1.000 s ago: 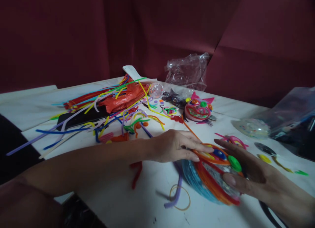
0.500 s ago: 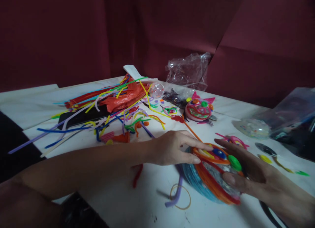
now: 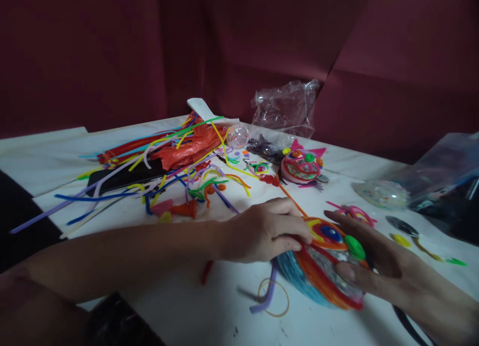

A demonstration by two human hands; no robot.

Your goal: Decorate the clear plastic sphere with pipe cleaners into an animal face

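A round craft piece (image 3: 324, 276) stands on the white table, wrapped in blue, orange and red strands, with a blue-and-orange eye (image 3: 330, 233) and a green button shape (image 3: 354, 247) on top. My left hand (image 3: 271, 230) has its fingers bent against the piece's upper left edge, beside the eye. Around the right side curves my right hand (image 3: 389, 266), its thumb on the front and its fingers behind, holding the piece. Further back sits a pink craft head (image 3: 301, 165) with pointed ears.
Pipe cleaners (image 3: 123, 186) and a red plastic bag (image 3: 183, 151) cover the left. A clear bag (image 3: 286, 106) lies at the back. A purple pipe cleaner (image 3: 268, 291) and rubber band (image 3: 287, 306) lie in front. A clear dome (image 3: 387, 194) sits at the right.
My left hand's fingers have drawn back slightly left and curled more, uncovering more of the eye. My right hand stays around the piece.
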